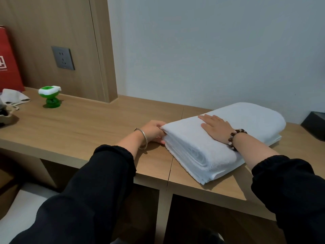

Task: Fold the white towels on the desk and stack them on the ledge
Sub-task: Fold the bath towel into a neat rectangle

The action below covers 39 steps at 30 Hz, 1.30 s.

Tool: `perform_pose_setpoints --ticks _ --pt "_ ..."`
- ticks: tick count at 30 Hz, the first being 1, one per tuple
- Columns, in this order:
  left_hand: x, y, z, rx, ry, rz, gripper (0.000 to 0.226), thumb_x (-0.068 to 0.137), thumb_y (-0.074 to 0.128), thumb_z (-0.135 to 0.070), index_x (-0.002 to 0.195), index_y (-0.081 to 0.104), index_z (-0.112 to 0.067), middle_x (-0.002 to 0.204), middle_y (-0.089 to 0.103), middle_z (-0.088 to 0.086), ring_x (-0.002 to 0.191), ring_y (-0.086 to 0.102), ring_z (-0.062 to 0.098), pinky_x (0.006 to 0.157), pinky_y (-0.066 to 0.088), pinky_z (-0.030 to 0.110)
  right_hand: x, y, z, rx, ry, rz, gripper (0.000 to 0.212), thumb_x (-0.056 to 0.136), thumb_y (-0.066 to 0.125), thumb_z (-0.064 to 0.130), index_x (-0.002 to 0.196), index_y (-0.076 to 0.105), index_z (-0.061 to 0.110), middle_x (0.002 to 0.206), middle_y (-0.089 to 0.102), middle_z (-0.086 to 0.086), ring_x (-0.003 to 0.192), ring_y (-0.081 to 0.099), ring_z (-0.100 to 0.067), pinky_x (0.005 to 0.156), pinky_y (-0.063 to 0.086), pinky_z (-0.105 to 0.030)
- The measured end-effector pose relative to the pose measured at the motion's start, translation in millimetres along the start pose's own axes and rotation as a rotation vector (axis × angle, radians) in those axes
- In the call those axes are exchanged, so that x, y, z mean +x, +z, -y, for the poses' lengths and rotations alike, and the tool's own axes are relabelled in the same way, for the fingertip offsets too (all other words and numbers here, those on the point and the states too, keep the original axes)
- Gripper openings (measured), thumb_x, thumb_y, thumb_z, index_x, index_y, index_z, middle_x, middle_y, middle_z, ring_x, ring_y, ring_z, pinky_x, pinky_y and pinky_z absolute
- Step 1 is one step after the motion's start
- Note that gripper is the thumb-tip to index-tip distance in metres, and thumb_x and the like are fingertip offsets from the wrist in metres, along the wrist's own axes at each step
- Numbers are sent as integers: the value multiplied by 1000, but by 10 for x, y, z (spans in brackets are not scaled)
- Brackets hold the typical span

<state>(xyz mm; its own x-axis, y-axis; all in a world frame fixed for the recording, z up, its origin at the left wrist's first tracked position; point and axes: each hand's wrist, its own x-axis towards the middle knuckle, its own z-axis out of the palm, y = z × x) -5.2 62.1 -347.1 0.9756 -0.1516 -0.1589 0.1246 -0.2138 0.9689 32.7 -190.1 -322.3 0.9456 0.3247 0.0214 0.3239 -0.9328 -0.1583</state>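
On the right stretch of the wooden table (88, 124), just beyond a seam (173, 155) in the top and close to the white wall, lie the folded white towels (255, 124). They form a thick pile whose many layers show along the near edge, and one lower layer sticks out a little at the far right. Whether this stretch is the ledge meant by the task, I cannot tell.

The right hand (217, 128) rests flat on top with its fingers (207, 118) straight and spread, grasping nothing. It probably serves as a weight so the upper fold stays put. The left hand (154, 131) is at the pile's left corner, its fingers (161, 127) curled over the top and the thumb lower down. It grips the layers there, most likely to square the edges or draw the pile into line. One hand pinning while the other tugs makes sense with soft terry, which slides and bulges when moved from one side only.

The folding looks done and the step in hand seems to be tidying the stack.

Well apart to the left stand a green and white plastic gadget (50, 95), a pale cloth bag (14, 97) and a red paper bag (8, 64), under a grey wall socket (63, 58). A black box (314, 124) sits at the far right.
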Motion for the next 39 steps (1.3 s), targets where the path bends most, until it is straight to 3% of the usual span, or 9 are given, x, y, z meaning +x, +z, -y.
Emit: perform_pose_setpoints --ticks 5,9,12,18,22,26,30,35,39 --pt "-43 -169 -97 -81 -153 188 35 92 40 10 113 61 -8 98 63 10 88 64 22 72 59 27 -24 27 20 -43 10 -2 48 102 20 40 149 17 33 159 11 6 145 7 -18 115 9 -51" --pt "-115 -181 -248 -105 -295 173 42 96 31 -36 119 56 -10 95 65 13 81 62 27 75 55 35 -19 65 46 -83 45 27 50 101 14 42 150 9 35 159 4 8 146 1 -18 114 4 -51" --pt "-94 47 -382 128 -331 98 63 82 47 -68 119 57 -18 105 61 4 91 61 22 71 54 32 -17 65 47 -85 50 29 51 101 14 42 150 9 35 159 4 8 146 1 -18 114 3 -52" --pt "0 223 -345 395 -238 -33 31 81 68 -45 102 61 -23 81 55 -3 63 50 13 42 39 15 -35 -88 83 -134 7 51 52 99 18 47 150 15 35 158 16 7 142 15 -24 111 19 -47" --pt "-40 17 -346 462 -93 -23 39 80 72 -37 116 60 -28 119 60 -2 102 58 19 82 52 31 -121 -338 161 -131 -41 137 52 99 21 47 149 22 32 153 28 1 139 19 -25 111 20 -45" --pt "-67 -260 -582 974 -53 -131 72 83 70 -30 145 34 -20 146 41 5 130 43 24 102 40 32 -366 -273 429 -80 -142 81 48 101 25 38 145 33 23 149 36 -5 133 26 -29 107 19 -37" --pt "-60 231 -821 1270 -6 -146 40 91 46 -22 130 51 -11 136 52 11 123 50 32 101 41 42 -450 -135 600 36 -62 -80 44 100 26 23 143 36 21 150 34 -3 132 28 -29 106 28 -41" --pt "-206 761 -436 1247 -158 -123 61 97 13 -49 150 -7 -29 158 -15 -8 145 -14 23 110 -2 63 -525 -67 255 -79 1 -11 51 100 19 27 151 13 27 160 5 3 146 5 -19 115 7 -48" --pt "-317 694 -389 1246 -81 -164 60 95 12 -53 149 -7 -35 157 -16 -11 145 -15 19 111 -5 59 -715 -82 -299 -124 170 -62 53 100 11 38 151 2 31 160 -7 5 146 -7 -17 115 -5 -47"
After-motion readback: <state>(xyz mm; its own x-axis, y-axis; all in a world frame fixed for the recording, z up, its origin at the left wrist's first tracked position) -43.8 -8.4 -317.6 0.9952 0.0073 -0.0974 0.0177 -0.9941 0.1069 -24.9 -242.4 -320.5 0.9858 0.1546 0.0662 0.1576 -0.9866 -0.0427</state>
